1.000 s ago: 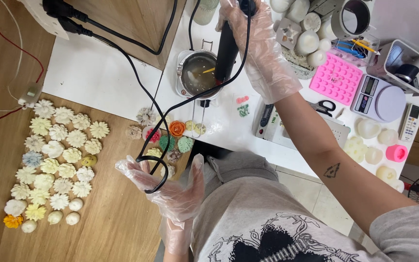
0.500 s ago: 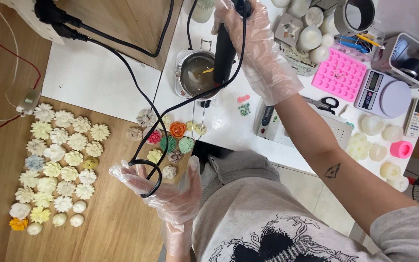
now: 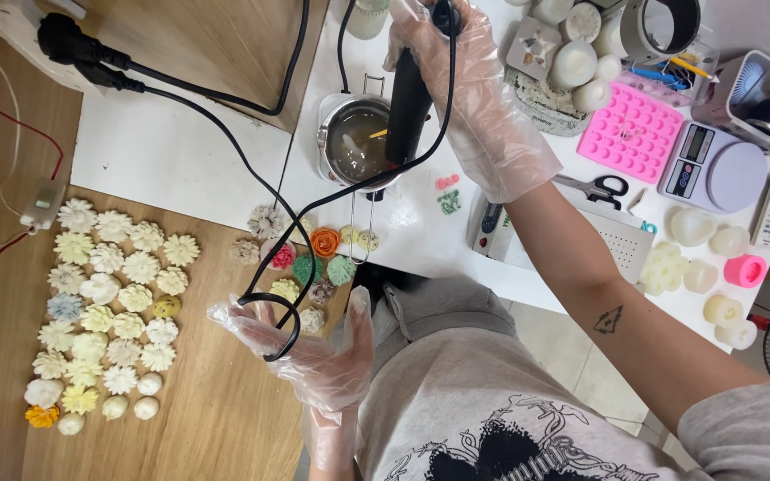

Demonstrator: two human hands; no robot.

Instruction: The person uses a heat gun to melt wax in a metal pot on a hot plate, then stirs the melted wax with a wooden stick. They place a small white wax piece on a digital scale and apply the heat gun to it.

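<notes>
My right hand (image 3: 483, 107), in a clear plastic glove, grips a black corded tool (image 3: 409, 102) by its handle, with its lower end reaching into a small metal pot (image 3: 354, 142) of pale liquid. My left hand (image 3: 314, 352), also gloved, is spread open low in the view. A loop of the tool's black cord (image 3: 269, 321) hangs over its fingers. Just beyond that hand lie a few coloured flower shapes (image 3: 314, 254), orange, pink and green, at the white table's near edge.
Many white and pale yellow flower pieces (image 3: 109, 303) lie in rows on the wooden board at left. A pink mould (image 3: 630, 134), a kitchen scale (image 3: 710, 169), scissors (image 3: 594, 187), round white moulded pieces (image 3: 688, 258) and a black plug (image 3: 69, 40) sit around.
My view has shifted slightly. My right hand keeps the tool at the pot. My left hand stays spread with the cord loop over it, barely moved.
</notes>
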